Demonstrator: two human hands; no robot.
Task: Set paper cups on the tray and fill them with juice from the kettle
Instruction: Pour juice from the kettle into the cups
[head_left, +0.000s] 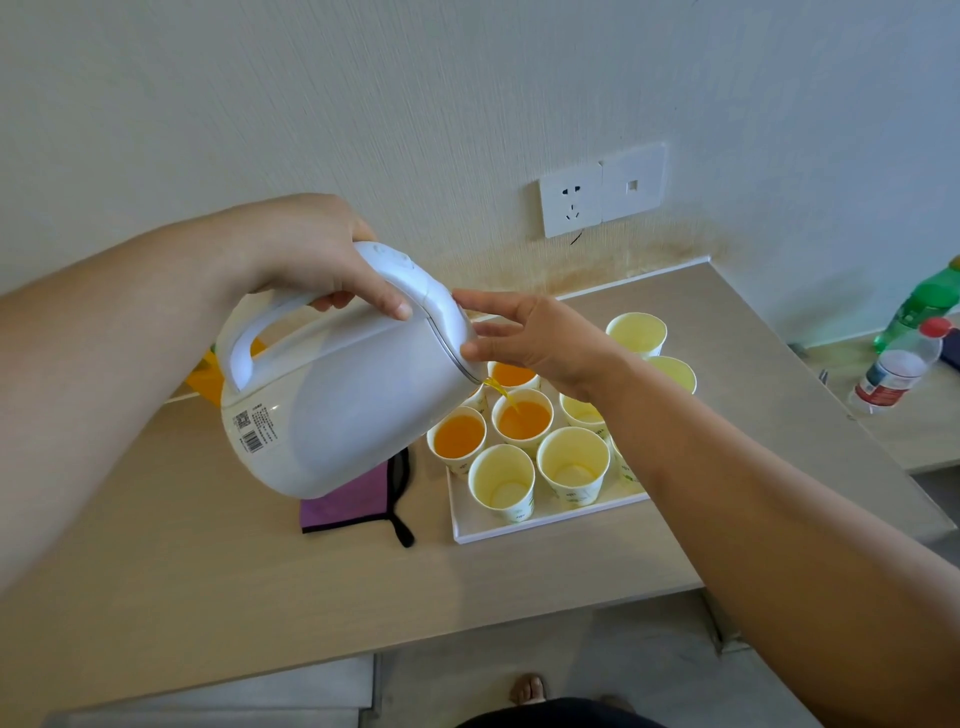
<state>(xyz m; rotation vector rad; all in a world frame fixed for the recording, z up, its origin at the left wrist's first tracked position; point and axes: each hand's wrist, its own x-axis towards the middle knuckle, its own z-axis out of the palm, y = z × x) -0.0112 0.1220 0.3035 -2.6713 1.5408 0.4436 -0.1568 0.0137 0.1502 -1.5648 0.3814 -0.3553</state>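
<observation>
Kettle (353, 405) tilted over the tray (519, 530), juice (501, 389) streaming into a middle cup (522, 421).
Left hand (311, 260) grasps the handle; right hand (535, 338), fingers straight, presses the lid. Purple cloth (353, 506) lies beside the tray, partly behind the kettle. Right forearm hides some cups. Visible: three cups with juice, at least five empty, two bottles (898, 369).

On my desk (311, 597) a purple cloth (353, 506) with black trim lies left of centre; a white wall socket (570, 200) sits upper centre; at the right edge a green bottle (924, 306) stands behind a red-capped clear bottle (898, 369)
</observation>
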